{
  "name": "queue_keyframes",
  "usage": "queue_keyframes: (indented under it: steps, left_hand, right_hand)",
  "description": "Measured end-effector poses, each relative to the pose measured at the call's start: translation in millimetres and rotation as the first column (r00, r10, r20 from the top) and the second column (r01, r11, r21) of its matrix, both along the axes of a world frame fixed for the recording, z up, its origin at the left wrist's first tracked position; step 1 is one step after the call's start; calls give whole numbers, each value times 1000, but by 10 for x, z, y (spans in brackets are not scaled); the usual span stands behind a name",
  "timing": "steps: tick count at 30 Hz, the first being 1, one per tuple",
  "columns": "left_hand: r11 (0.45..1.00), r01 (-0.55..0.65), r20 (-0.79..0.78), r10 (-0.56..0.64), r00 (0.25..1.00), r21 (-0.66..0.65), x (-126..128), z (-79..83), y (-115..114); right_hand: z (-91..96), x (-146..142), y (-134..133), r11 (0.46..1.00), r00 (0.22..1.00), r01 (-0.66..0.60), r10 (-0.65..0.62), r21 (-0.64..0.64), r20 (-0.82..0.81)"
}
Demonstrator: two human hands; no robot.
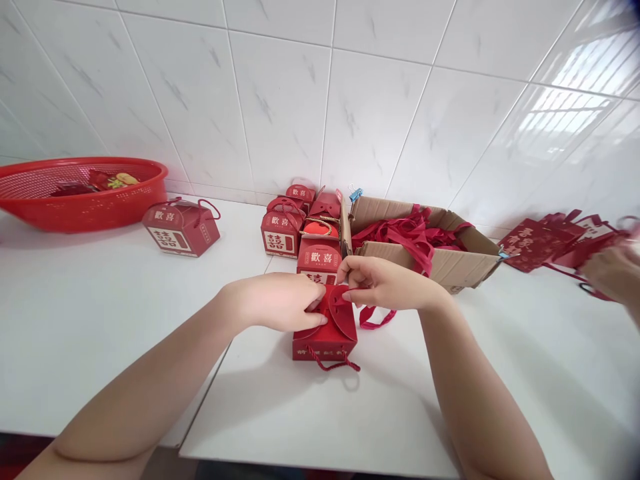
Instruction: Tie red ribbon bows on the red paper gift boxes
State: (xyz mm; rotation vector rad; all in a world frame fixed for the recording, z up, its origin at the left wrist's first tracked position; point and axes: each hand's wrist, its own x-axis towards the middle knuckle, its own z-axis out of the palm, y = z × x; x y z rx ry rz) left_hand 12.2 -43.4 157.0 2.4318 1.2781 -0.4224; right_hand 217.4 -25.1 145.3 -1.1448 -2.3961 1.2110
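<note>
A small red gift box (pixel 324 347) stands in front of me, with curved top flaps and a twisted cord handle hanging down its near side. My left hand (pixel 285 301) reaches over its top from the left, fingers closed at the flap; what they pinch is hidden. From the right, my right hand (pixel 387 283) bends over the same top, thumb and forefinger pinching a red ribbon (pixel 376 325) at the slots. The ribbon's loose length curls on the table beside the box.
Behind stand several red boxes (pixel 281 233) and a cardboard box (pixel 440 267) of red ribbons. Another red box (pixel 183 227) sits left, near a red plastic basket (pixel 85 212). Red paper bags (pixel 543 243) lie at right, where another person's blurred hand (pixel 613 267) shows. A tiled wall (pixel 280 100) closes the back.
</note>
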Motion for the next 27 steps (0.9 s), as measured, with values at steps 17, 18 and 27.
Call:
queue_keyframes:
  steps: [17, 18, 27]
  left_hand:
    - [1000, 4, 20, -4, 1000, 13, -5, -20, 3]
    - [1000, 10, 23, -10, 1000, 17, -5, -21, 5]
    - [995, 38, 68, -44, 997, 93, 24, -27, 10]
  right_hand:
    - [36, -58, -75, 993, 996, 47, -55, 110, 74]
    - [26, -67, -71, 993, 995, 44, -53, 110, 80]
    - [-44, -85, -26, 997, 995, 6, -14, 74, 97]
